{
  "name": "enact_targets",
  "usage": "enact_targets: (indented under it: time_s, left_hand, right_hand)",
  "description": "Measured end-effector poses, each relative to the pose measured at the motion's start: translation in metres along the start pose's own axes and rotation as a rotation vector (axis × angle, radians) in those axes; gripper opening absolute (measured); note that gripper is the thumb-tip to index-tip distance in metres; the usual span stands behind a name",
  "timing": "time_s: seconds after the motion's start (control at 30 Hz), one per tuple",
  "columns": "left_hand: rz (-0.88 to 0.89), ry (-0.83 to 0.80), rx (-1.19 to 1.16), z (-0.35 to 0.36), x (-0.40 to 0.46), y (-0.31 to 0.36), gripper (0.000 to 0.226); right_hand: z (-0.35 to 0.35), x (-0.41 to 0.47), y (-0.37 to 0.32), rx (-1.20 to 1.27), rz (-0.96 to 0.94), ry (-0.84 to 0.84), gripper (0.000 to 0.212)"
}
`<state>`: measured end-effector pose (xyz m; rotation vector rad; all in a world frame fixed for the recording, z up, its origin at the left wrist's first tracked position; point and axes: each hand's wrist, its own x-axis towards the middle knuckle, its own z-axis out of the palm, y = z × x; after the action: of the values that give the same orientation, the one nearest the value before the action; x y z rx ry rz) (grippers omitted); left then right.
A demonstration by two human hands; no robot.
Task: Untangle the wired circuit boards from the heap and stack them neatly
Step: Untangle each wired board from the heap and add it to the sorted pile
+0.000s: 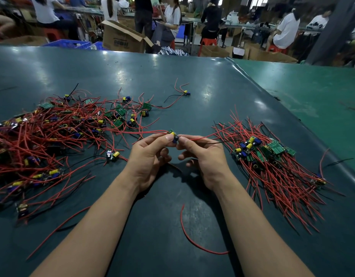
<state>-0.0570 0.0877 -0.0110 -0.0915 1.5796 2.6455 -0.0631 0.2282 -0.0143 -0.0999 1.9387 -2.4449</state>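
Pinching one circuit board between left hand and right hand, we hold it midway: heap lies leftward, neat stack rightward, nearer our right hand; its wires run left-right.

You are looking at a dark teal table showing pale glare patches, with a brighter green mat lying to its right. The heap is showing mostly red wires, a few black ones, green boards, and yellow and blue parts. The stack is showing the same colours. The board you are pinching is showing green, yellow and dark blue. A loose wire is glowing red.
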Motion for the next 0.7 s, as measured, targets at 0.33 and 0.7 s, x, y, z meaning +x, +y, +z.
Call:
enact_targets:
  time_s: [0.33,0.7]
  left_hand:
    - [0.137,0.217,-0.076,-0.003,0.005,-0.001,0.007]
    - [0.745,0.497,0.271,0.0,0.003,-0.01,0.013]
  right_hand:
    - [-0.014,0.006,-0.007,0.291,0.043,0.304,0.013]
    - [-0.02,0.004,-0.006,0.366,0.026,0.462,0.019]
